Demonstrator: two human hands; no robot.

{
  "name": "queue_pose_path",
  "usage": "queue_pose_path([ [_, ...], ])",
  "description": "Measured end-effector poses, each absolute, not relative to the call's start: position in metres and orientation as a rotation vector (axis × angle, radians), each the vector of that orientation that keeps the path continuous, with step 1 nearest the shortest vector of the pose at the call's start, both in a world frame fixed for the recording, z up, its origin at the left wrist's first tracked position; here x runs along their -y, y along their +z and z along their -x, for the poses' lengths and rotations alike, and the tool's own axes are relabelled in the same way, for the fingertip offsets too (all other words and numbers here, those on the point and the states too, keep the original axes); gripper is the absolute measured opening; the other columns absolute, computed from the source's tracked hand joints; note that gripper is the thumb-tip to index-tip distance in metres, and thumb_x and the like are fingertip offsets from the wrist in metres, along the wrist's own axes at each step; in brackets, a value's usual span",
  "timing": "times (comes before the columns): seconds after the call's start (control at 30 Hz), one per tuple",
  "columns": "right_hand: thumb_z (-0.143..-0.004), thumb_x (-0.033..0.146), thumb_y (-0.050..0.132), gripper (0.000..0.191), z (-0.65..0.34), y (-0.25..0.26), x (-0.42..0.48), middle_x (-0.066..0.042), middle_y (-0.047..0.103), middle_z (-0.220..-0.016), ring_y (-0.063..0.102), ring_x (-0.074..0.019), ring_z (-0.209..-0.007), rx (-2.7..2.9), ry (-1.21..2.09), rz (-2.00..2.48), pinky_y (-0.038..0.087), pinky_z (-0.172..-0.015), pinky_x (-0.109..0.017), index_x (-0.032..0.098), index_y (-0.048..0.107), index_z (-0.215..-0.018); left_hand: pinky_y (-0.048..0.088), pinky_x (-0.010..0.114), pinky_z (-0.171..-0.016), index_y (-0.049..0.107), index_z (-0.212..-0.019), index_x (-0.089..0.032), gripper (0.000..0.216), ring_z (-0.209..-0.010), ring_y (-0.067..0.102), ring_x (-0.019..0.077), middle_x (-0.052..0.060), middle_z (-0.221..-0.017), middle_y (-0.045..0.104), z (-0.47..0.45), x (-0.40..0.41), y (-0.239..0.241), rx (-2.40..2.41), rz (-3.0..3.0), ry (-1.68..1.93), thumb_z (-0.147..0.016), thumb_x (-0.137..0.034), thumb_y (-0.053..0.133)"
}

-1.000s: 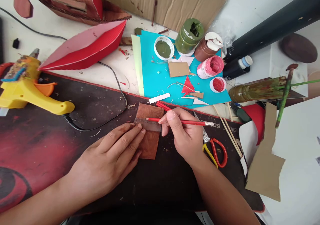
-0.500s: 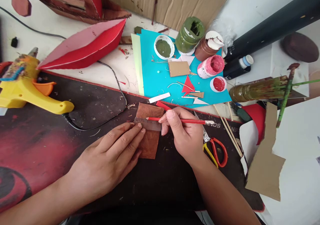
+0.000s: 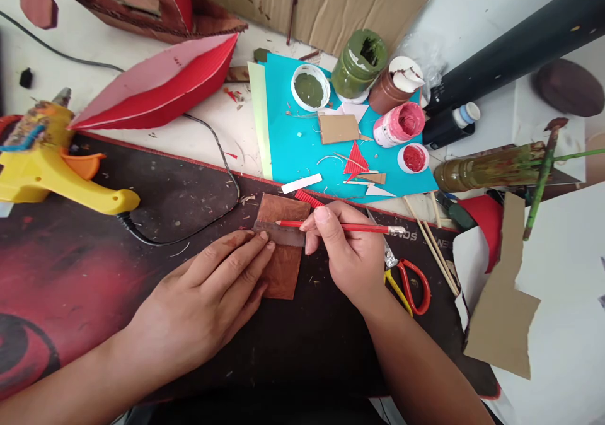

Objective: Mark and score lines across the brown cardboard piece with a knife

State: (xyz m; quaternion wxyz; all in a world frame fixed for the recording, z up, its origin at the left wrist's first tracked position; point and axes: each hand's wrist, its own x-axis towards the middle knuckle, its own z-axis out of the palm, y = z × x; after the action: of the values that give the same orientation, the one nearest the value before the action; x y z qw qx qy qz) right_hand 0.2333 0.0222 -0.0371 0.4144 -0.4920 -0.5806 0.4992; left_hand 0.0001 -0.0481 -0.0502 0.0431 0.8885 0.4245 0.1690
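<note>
A brown-painted cardboard piece (image 3: 282, 280) lies on the dark mat, with a clear plastic ruler (image 3: 289, 236) across it. My left hand (image 3: 212, 289) rests flat over the left part of both, its outstretched fingertips pressing on the ruler. Some of the cardboard's left edge is hidden under that hand. In my right hand (image 3: 347, 242) is a red pencil (image 3: 362, 227), pinched between thumb and fingers, its tip at the ruler's upper edge. Scissors (image 3: 413, 286) with red and yellow handles lie just right of my right hand.
A yellow hot glue gun (image 3: 70, 179) and its cord are at left. Paint jars (image 3: 359, 65) stand on blue paper (image 3: 293, 154) behind my hands. A red paper boat-like shape (image 3: 165, 97) sits at the back left. Thin sticks (image 3: 437, 255) and cardboard scrap (image 3: 501, 311) lie right.
</note>
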Motion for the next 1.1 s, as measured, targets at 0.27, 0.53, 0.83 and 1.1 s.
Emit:
queue_pose_path([
  [0.27,-0.118,0.039,0.063,0.035,-0.2324,-0.0369,-0.0223,0.005,0.069,-0.064,0.067,-0.0133,-0.061,1.467,1.255,1.243,0.058,-0.067,-0.029,0.024,0.076,-0.089,0.063,0.045,-0.113,0.061,-0.155,-0.005,0.046,-0.139,0.069,0.0321,0.017,-0.147,0.075,0.0010,0.0491,-0.0502,-1.305,-2.737,0.499,-0.113,-0.026,0.057],
  [0.53,-0.118,0.038,0.063,0.034,-0.2323,-0.0361,-0.0217,0.005,0.071,-0.066,0.067,-0.0128,-0.061,1.450,1.261,1.238,0.057,-0.068,-0.029,0.024,0.077,-0.089,0.061,0.046,-0.114,0.061,-0.155,-0.005,0.047,-0.140,0.068,0.0334,0.018,-0.149,0.074,0.0004,0.0497,-0.0512,-1.304,-2.703,0.513,-0.112,-0.025,0.059],
  [0.83,-0.118,0.045,0.063,0.038,-0.2325,-0.0354,-0.0213,0.004,0.071,-0.065,0.067,-0.0140,-0.061,1.476,1.245,1.279,0.058,-0.069,-0.030,0.025,0.076,-0.088,0.060,0.047,-0.115,0.060,-0.156,-0.003,0.052,-0.141,0.067,0.0348,0.020,-0.150,0.073,0.0016,0.0503,-0.0524,-1.290,-2.709,0.512,-0.109,-0.024,0.063],
  [1.1,-0.118,0.044,0.063,0.038,-0.2323,-0.0348,-0.0220,0.004,0.070,-0.064,0.066,-0.0135,-0.060,1.473,1.254,1.264,0.057,-0.066,-0.029,0.024,0.076,-0.088,0.061,0.045,-0.117,0.060,-0.158,-0.004,0.053,-0.142,0.067,0.0333,0.019,-0.149,0.074,0.0021,0.0503,-0.0523,-1.295,-2.726,0.499,-0.108,-0.023,0.062],
])
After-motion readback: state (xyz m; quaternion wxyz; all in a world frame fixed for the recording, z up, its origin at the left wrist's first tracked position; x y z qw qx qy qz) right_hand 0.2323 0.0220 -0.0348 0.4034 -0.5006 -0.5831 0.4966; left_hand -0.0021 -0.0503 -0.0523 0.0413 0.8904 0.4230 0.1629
